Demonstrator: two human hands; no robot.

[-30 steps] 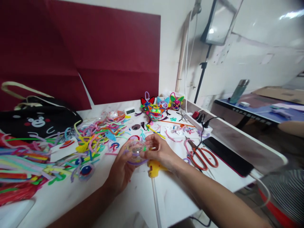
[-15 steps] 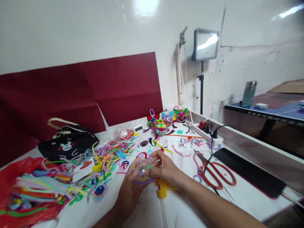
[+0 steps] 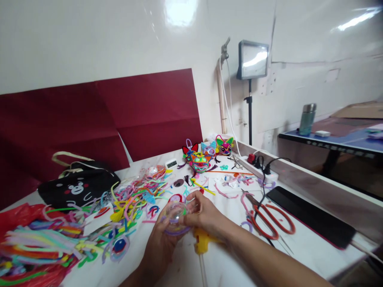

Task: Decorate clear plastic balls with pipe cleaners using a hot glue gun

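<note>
Between my hands is a clear plastic ball (image 3: 174, 211) with a purple pipe cleaner along its lower edge. My left hand (image 3: 158, 241) cups it from the left and below. From the right, my right hand (image 3: 203, 213) grips it with thumb and fingers. Partly covered by my right hand and wrist, a yellow glue gun (image 3: 201, 241) lies on the table with a clear glue stick in its back end. Just beyond the ball is a red curled pipe-cleaner piece (image 3: 176, 198); a red and blue one (image 3: 153, 211) lies to its left.
Loose pipe cleaners (image 3: 140, 195) and a red plastic bag (image 3: 18, 217) cover the left side. At the back stand several decorated animal-head ornaments (image 3: 200, 161) and a small digital timer (image 3: 171, 164). Orange-handled scissors (image 3: 265, 221), a black phone (image 3: 311, 217) and a power strip (image 3: 260, 169) lie on the right.
The whole view has shifted slightly, so the table things sit a little further left. Both hands keep hold of the clear ball, with little change in grip.
</note>
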